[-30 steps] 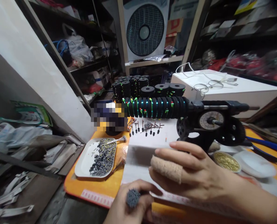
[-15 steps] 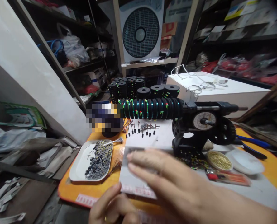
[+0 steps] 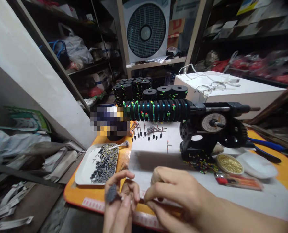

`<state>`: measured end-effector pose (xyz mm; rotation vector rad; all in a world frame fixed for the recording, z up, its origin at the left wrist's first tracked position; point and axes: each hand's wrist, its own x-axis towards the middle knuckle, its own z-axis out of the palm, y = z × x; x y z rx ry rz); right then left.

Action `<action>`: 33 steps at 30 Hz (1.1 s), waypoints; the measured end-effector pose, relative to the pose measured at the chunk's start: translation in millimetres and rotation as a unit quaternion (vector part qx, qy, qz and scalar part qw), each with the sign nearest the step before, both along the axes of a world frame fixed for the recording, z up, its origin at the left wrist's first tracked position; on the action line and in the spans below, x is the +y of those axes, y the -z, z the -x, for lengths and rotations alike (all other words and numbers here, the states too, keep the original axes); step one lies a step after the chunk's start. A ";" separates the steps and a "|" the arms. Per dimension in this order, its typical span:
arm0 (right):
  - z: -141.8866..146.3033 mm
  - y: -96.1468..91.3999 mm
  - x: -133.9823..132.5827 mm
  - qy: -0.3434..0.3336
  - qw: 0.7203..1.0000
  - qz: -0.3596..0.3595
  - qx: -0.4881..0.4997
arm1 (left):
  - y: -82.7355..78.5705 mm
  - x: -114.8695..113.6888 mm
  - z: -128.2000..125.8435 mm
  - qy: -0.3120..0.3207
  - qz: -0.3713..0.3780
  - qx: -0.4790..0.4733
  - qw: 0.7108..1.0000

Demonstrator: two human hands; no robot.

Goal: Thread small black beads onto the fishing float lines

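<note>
Both hands are close together over the table's front edge. My left hand (image 3: pixel 121 202) is curled with thumb and fingertips pressed together, and a dark grey patch (image 3: pixel 111 193) shows at its fingers. Fingers bent into a pinch, my right hand (image 3: pixel 175 192) sits just to the right; a tiny dark piece seems to show at its tips, too small to name. Ahead of them a small cross-shaped piece (image 3: pixel 168 146) lies on the white sheet (image 3: pixel 153 161). Several small brown pieces with black ends (image 3: pixel 149 137) lie in a row below the black geared winding device (image 3: pixel 213 123).
A white tray (image 3: pixel 82 171) of small grey and black parts stands left. On the right are a dish of gold-coloured bits (image 3: pixel 230 164), a translucent lid (image 3: pixel 258 165), a red-and-orange tool (image 3: pixel 241 182) and blue-handled pliers (image 3: pixel 265 145). Black spools (image 3: pixel 164 90) stand behind.
My right hand has drawn back from over the white sheet and closed into a pinch. My left hand has risen beside it. The cross-shaped piece now shows on the sheet.
</note>
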<state>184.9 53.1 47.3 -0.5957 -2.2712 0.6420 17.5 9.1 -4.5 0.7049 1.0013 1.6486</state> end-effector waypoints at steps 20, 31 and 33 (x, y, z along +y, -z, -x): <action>3.7 13.7 15.2 0.032 0.982 0.140 0.122 | 8.9 -10.1 -9.0 0.107 0.119 0.220 0.962; 4.2 10.8 14.7 0.037 0.989 0.085 0.118 | 3.5 -7.3 -28.0 0.023 0.094 -0.067 0.993; 3.9 12.5 15.9 0.024 0.988 0.094 0.121 | 2.1 -5.5 -29.4 0.016 0.052 -0.110 0.992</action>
